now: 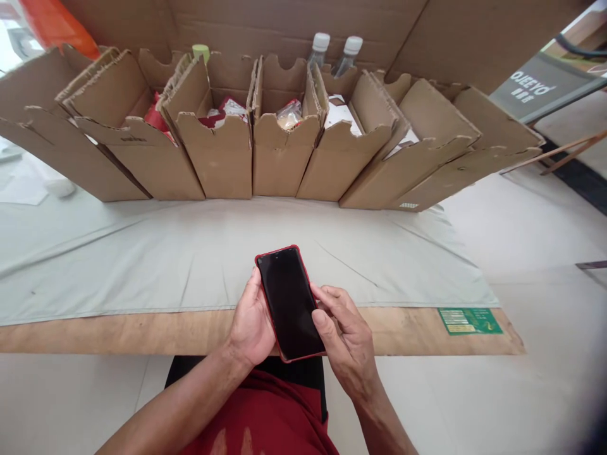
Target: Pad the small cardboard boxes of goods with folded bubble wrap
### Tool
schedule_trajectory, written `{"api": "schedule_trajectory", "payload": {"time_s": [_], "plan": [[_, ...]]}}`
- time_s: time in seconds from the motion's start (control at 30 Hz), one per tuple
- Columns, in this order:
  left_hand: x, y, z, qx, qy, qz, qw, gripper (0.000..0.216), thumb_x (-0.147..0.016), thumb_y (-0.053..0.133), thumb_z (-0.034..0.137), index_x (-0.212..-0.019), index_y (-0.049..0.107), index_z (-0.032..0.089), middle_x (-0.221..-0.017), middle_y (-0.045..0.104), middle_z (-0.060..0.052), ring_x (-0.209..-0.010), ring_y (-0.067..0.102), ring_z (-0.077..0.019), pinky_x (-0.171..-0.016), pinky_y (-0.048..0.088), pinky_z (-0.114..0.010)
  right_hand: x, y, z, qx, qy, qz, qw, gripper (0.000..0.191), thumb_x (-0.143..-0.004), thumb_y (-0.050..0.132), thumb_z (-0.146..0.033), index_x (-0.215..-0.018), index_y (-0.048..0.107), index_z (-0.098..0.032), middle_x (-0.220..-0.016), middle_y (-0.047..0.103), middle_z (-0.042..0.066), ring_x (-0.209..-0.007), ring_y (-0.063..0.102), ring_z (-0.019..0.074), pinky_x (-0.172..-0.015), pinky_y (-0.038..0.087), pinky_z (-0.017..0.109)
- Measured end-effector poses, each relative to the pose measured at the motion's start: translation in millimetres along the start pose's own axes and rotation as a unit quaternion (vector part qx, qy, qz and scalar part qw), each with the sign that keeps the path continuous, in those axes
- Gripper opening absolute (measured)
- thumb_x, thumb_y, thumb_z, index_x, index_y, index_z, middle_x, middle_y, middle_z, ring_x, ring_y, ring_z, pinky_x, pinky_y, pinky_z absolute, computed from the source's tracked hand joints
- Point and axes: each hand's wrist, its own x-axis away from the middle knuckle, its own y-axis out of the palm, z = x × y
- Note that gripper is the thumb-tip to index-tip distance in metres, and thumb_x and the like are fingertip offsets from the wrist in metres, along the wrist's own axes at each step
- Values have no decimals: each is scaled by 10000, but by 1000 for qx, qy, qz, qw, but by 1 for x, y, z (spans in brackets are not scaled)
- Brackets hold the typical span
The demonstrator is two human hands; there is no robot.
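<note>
A smartphone (290,303) in a red case is held over the table's front edge, its dark screen facing up toward me. My left hand (253,322) cradles it from the left side and beneath, with most of those fingers hidden behind the phone. At the right edge, my right hand (345,338) grips the case with its fingers along the side and its thumb by the lower right of the screen.
Several open cardboard bins (222,158) stand in a row at the back, some holding packets. Behind them are two white-capped bottles (320,47) and a tall cardboard panel (284,25). A pale cloth (142,253) covers the wooden table (118,335); a green sticker (469,321) is at right.
</note>
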Motion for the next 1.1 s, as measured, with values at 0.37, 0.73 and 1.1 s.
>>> {"api": "schedule_trajectory", "payload": {"time_s": [0.37, 0.73, 1.1], "plan": [[-2, 4, 14, -18, -8, -49, 999, 595, -1088, 318, 524, -1086, 763, 129, -968, 807, -93, -916, 758, -237, -1044, 519, -408, 30, -31, 28, -175, 201, -73, 961, 450, -1046, 491, -488, -1315, 689, -186, -908, 761, 100, -721, 681, 195, -677, 587, 336], [-9, 11, -3, -33, -70, -72, 994, 636, -1057, 334, 594, -1022, 765, 127, -866, 794, -105, -805, 751, -256, -970, 547, -430, 62, -36, 41, -262, 259, -106, 924, 505, -1008, 567, -526, -1363, 650, -177, -819, 790, 102, -652, 725, 225, -720, 613, 399], [-19, 20, -23, -108, -63, -115, 985, 671, -1077, 255, 567, -1034, 753, 119, -959, 788, -140, -983, 737, -280, -1030, 488, -410, 67, -67, 53, -277, 237, -43, 930, 423, -1006, 591, -467, -1308, 693, -190, -797, 771, 91, -691, 719, 222, -687, 618, 375]]}}
